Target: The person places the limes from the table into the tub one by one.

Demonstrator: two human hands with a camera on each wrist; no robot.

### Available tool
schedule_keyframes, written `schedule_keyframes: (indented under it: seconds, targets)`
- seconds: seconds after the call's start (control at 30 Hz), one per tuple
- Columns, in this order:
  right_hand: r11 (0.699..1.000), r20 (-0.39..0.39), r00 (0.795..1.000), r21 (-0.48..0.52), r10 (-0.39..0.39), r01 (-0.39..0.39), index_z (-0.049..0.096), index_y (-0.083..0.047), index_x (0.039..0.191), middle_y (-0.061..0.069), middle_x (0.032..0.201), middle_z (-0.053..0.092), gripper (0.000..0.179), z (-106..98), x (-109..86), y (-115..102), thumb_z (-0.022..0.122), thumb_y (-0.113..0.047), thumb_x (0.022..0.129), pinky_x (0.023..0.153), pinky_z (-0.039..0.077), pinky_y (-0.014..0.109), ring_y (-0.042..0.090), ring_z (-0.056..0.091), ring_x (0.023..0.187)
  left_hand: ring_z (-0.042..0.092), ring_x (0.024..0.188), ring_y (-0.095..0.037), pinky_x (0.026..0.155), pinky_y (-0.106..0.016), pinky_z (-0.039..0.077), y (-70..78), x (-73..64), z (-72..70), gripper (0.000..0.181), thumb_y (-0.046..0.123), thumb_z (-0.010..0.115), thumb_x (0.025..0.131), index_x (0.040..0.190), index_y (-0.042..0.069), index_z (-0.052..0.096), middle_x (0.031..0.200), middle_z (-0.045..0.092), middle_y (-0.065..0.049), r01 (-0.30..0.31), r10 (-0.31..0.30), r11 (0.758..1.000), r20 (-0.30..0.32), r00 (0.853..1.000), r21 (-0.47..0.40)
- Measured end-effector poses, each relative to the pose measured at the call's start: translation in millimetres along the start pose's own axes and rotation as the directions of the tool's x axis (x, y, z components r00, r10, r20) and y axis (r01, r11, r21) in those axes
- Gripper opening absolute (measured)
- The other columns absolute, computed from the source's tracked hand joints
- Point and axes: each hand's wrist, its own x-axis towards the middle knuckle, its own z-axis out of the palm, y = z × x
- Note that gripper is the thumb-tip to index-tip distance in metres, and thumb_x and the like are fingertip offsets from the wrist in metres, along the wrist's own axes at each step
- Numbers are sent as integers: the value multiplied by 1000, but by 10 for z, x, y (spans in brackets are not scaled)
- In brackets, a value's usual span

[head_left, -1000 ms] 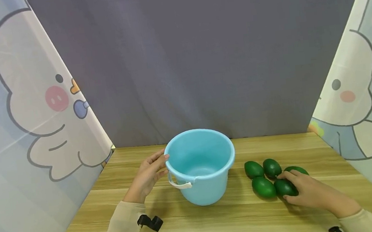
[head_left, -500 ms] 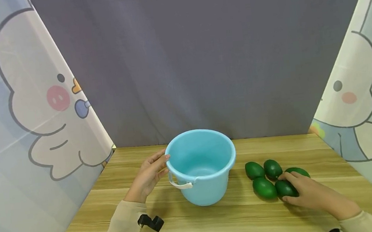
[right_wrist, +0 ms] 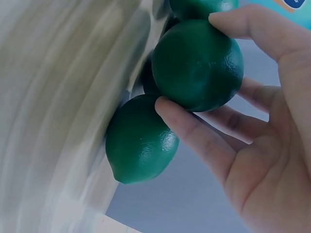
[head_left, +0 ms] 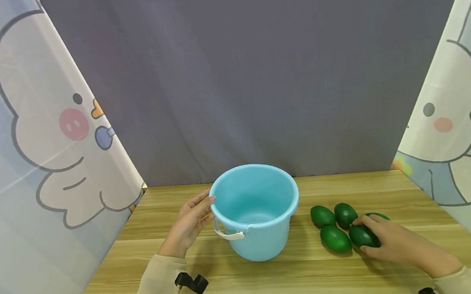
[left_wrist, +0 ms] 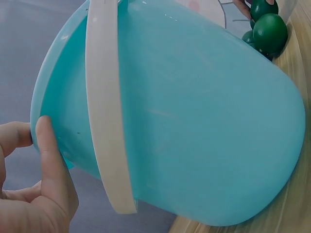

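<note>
A light blue bucket (head_left: 260, 242) stands upright on the wooden table, its white handle (left_wrist: 108, 111) hanging down at the side. My left hand (head_left: 186, 225) grips the bucket's rim on the left, thumb and fingers on either side of it. To the right, my right hand (head_left: 394, 244) holds a dark green lime (right_wrist: 197, 68) between thumb and fingertips. Close around it lie more limes: one front left (head_left: 335, 238), two behind, and one (right_wrist: 142, 141) mostly hidden by the hand in the head view. The bucket's visible inside holds nothing.
The wooden table (head_left: 250, 291) reaches back to a grey curtain (head_left: 254, 78). Cartoon-printed cloths (head_left: 72, 193) hang on both sides. A black wrist mount (head_left: 191, 283) sits on the left sleeve.
My right hand has shifted slightly right with the lime, which now covers more of the lime behind it. The left hand and the bucket have stayed in place.
</note>
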Motion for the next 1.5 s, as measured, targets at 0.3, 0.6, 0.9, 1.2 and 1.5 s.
schedule_keyframes:
  seconds: [0.3,0.6,0.9,1.2,1.5]
  targets:
    - [999,-42,999,-32,-12,11,61,-7,124,14,112,62,53,-45,20,-37,83,-29,81,60,52,28,14,60,84,60,85,-9,73,-15,57,-4,-20,1,55,17,63,101,150,2,43,110,60,-7,-3,3,1000,26,1000,-9]
    - [994,-95,991,-53,-97,92,60,-7,124,9,105,62,52,-77,48,-48,83,-21,80,55,48,23,3,56,76,60,85,-10,72,-16,57,-2,-20,10,53,17,64,100,149,4,45,113,58,-9,9,-9,1000,6,1000,-28]
    - [990,-150,980,-79,-129,119,61,-10,124,8,108,62,53,-121,112,-88,83,-16,77,57,50,24,8,59,80,60,86,-11,72,-17,58,11,-13,10,51,17,65,100,147,9,47,116,57,-10,24,-24,999,-9,1000,-36]
    - [984,-217,963,-105,-161,141,62,-13,123,3,106,63,55,-139,156,-129,84,-12,73,55,50,23,4,58,78,60,85,-10,74,-17,57,-6,-23,5,56,18,65,100,149,4,43,114,57,-10,15,-15,1000,5,1000,-19]
    - [972,-269,936,-117,-229,204,62,-11,124,4,107,63,57,-168,195,-180,82,-8,71,56,51,23,2,57,78,59,85,-10,70,-16,57,-13,-19,0,55,17,64,100,149,6,43,115,57,-11,11,-11,1000,-1,1000,-23]
